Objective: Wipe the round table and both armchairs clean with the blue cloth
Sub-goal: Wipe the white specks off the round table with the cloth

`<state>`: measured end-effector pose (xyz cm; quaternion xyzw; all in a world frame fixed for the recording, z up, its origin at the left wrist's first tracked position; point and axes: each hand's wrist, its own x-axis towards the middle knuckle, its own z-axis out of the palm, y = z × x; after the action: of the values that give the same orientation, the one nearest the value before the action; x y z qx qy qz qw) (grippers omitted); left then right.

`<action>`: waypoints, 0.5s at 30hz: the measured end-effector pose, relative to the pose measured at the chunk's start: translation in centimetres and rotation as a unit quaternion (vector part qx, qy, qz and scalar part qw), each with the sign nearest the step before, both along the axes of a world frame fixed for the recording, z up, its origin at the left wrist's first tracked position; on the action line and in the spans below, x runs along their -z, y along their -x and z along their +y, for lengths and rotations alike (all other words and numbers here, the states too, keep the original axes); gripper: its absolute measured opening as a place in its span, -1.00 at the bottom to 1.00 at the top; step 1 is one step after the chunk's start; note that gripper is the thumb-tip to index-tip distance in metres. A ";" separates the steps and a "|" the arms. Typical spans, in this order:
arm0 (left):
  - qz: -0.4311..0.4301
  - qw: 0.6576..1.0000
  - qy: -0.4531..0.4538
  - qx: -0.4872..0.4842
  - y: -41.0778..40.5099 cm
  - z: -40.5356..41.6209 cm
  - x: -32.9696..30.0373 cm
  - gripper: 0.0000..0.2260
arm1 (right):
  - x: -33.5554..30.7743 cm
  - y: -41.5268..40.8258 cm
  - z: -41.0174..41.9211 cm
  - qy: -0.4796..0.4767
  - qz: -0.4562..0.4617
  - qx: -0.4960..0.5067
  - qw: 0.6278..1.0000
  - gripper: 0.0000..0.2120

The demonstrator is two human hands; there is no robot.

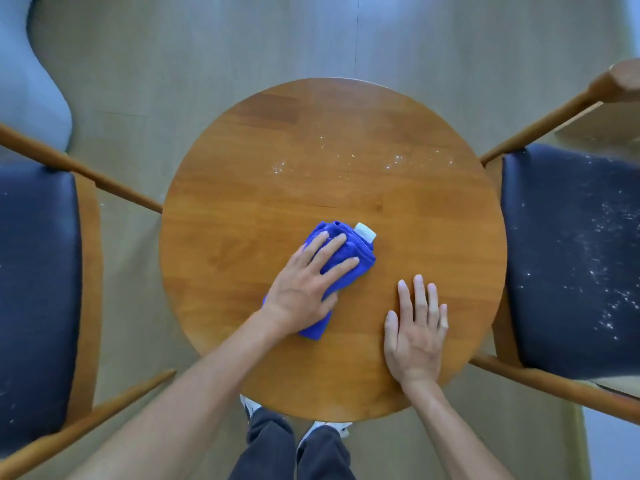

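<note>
Right hand (415, 336) lies flat on the round desk (398, 216), palm down, fingers straight and slightly spread, holding nothing, near the desk's close right edge. Left hand (304, 289) sits just left of it, apart from it, pressing flat on the blue cloth (349, 252); fingers extended over the folded cloth, not curled round it. Cloth lies left of desk centre, bunched lengthwise, most of its middle hidden under the palm, one end poking out below the wrist, the other past the fingertips. White tag (365, 233) sticks out at the cloth's far right corner. Both forearms come in from the bottom edge, left one angled up-right, right one angled up-left; elbows cut off. Dark trousers (294, 452) and white shoe tips (251, 407) show under the near rim, mostly hidden by the desk. White specks (394, 162) scatter across the far half of the desk top. Left armchair (38, 289) with dark blue seat, cut off by the frame edge; few faint specks on it, hard to make out. Right armchair (568, 258), same dark seat, heavily dusted with white specks, also cut off. Wooden armrests touch or nearly touch the desk rim, cannot tell which. Pale floor (242, 39) beyond.
</note>
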<state>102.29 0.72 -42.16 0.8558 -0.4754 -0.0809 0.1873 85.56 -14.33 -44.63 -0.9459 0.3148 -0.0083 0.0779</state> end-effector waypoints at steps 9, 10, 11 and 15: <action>0.109 0.925 0.025 -0.364 -3.2 2.6 -0.6 -0.50 | -3.1 -5.3 3.0 -0.161 -0.072 0.129 0.976 -0.56; 0.146 0.927 0.051 -0.341 -2.5 1.8 -1.0 -0.50 | -3.8 -7.3 4.3 -0.170 -0.110 0.108 0.973 -0.55; 0.183 0.928 0.080 -0.314 -2.2 1.6 -1.5 -0.51 | -4.3 -9.2 5.9 -0.173 -0.138 0.060 0.973 -0.54; 0.146 0.922 0.078 -0.351 -5.2 5.8 -2.1 -0.55 | -4.5 -15.5 11.6 -0.181 -0.081 -0.063 0.978 -0.44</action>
<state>107.52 6.49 -40.09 0.9293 -0.1168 -0.0969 0.3368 101.07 -2.72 -40.15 -0.9304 0.2433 -0.0224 0.2734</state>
